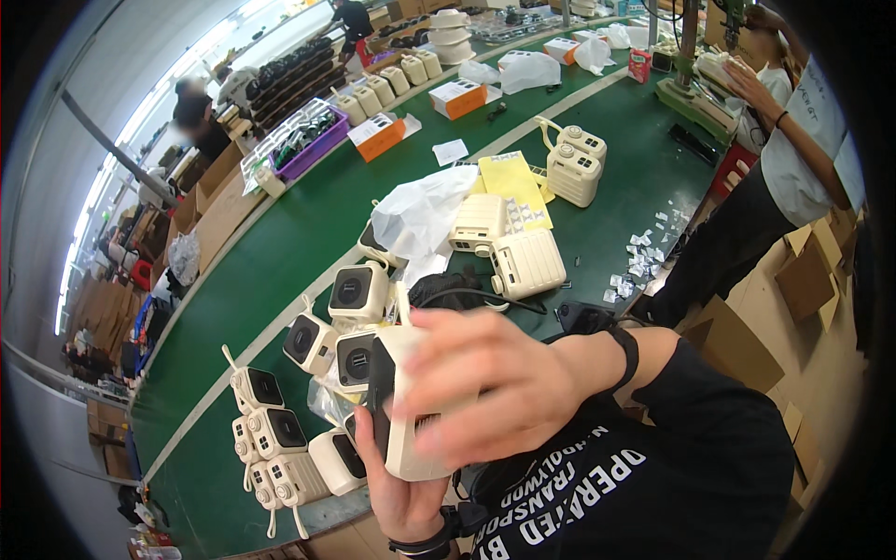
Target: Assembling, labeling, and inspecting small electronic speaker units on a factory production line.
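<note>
My left hand (406,499) holds a cream box-shaped device (425,459) with a dark panel from below, its thumb up along the dark side. Across the front of that device passes my right hand (499,383), its fingers smeared by motion; whether they grip or only brush it I cannot tell. Just beyond stand similar cream devices with dark square fronts (353,291). A black cable (523,304) and a dark bundle (453,291) lie past my right hand.
More devices with straps (278,429) stand at left. Two cream ones (525,264) lie near a yellow sheet (513,191) and white plastic bag (420,210). Small white pieces (639,261) are scattered at right. Orange-white boxes (378,138) line the green table (308,219). A co-worker (793,140) stands by a press (695,93).
</note>
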The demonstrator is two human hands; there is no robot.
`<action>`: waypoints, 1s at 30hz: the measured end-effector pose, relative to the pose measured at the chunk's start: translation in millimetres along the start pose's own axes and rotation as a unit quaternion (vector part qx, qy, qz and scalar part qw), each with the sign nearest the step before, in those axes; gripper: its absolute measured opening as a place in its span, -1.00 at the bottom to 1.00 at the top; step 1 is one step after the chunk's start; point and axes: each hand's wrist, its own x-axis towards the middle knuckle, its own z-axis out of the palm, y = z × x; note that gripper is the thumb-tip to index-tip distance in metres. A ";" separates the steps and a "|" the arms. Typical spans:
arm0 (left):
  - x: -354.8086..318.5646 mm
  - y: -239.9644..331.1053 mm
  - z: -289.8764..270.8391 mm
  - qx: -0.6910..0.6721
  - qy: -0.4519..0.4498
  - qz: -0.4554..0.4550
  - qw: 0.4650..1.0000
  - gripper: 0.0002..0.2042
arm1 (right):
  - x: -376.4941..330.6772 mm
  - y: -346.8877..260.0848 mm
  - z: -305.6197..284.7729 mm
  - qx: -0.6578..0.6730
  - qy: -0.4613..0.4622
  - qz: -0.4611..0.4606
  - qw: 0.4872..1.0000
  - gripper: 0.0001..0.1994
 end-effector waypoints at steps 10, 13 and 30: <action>-4.1 -6.0 -6.4 0.358 0.049 0.176 0.916 -0.23 | -3.7 0.9 -11.1 0.127 -0.027 0.230 0.965 -0.28; 2.9 -11.8 -11.0 0.489 0.001 0.363 0.793 0.03 | -8.9 -12.0 -5.2 0.050 0.017 0.263 0.963 -0.26; -13.1 -23.6 14.2 0.538 0.071 0.366 0.756 -0.16 | -4.4 -17.6 -3.6 0.066 0.005 0.079 0.995 -0.74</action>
